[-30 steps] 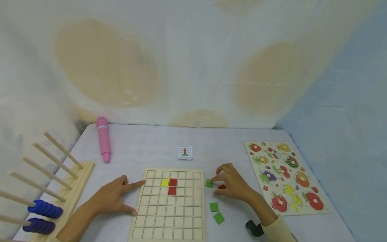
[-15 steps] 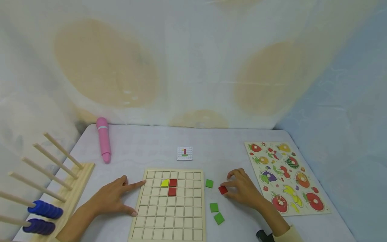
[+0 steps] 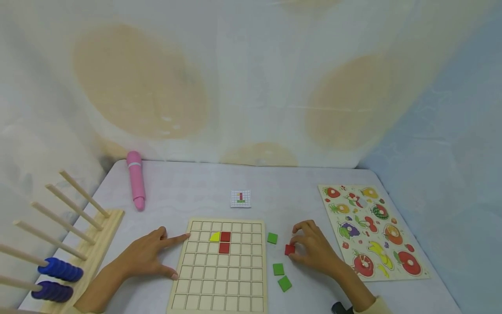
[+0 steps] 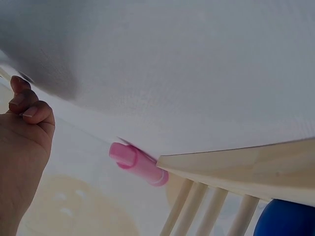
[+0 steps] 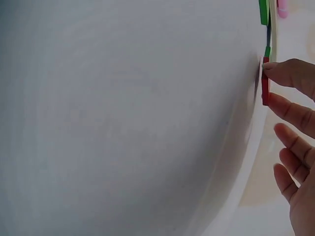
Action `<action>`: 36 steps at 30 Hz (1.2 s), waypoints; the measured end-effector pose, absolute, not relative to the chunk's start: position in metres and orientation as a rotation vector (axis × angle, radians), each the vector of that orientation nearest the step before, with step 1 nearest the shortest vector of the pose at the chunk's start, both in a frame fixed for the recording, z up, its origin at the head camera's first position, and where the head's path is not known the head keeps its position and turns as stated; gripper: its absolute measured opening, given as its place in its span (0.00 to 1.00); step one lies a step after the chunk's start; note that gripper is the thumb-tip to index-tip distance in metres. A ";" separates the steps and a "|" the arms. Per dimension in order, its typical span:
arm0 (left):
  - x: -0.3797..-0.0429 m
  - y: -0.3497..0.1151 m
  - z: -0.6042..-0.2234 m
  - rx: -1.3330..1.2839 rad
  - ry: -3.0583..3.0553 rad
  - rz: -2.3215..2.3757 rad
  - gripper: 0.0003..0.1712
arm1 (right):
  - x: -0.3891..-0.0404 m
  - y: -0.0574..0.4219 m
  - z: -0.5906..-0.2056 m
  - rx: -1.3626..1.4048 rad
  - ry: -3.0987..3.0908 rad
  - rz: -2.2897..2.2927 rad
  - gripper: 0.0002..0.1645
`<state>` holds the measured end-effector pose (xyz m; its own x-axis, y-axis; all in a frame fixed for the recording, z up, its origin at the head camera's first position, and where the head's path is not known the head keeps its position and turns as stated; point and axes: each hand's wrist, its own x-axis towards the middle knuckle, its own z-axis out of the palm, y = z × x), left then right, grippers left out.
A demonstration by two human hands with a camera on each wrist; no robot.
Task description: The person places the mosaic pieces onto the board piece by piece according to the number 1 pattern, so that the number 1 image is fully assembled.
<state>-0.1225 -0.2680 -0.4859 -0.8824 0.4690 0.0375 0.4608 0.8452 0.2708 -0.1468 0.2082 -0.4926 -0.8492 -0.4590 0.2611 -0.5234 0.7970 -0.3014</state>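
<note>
A square red tile [image 3: 289, 249] is pinched between the thumb and index finger of my right hand [image 3: 317, 250], right of the wooden grid board [image 3: 219, 274]. In the right wrist view the tile [image 5: 266, 83] is seen edge-on, tilted up near the table surface, with the other fingers apart from it. My left hand [image 3: 141, 256] touches the board's left edge with an extended index finger and thumb; its other fingers are curled under. On the board lie a yellow piece [image 3: 215, 237] and two red tiles [image 3: 224, 248]. Several green tiles [image 3: 278, 269] lie beside its right edge.
Behind the board lies a small pattern card [image 3: 240, 199]. At left stand a wooden peg rack [image 3: 111, 222] with blue beads [image 3: 60, 269] and a pink microphone-shaped object [image 3: 136, 181]. A fruit puzzle board [image 3: 372, 231] lies at right. A black object [image 3: 339, 308] shows by the right sleeve.
My right hand has moved right from beside the upper green tile to the loose red tile and now pinches it. The red tile has turned slightly. My left hand stays at the board's edge.
</note>
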 end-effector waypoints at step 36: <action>-0.127 -0.262 -0.494 0.750 3.015 0.405 0.56 | -0.145 0.092 -0.466 1.147 -2.734 0.545 0.13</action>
<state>-0.1272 -0.2622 -0.4935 -0.8853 0.4618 0.0541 0.4597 0.8520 0.2504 -0.1451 0.0920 -0.4662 -0.7036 -0.6644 0.2521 -0.7103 0.6465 -0.2786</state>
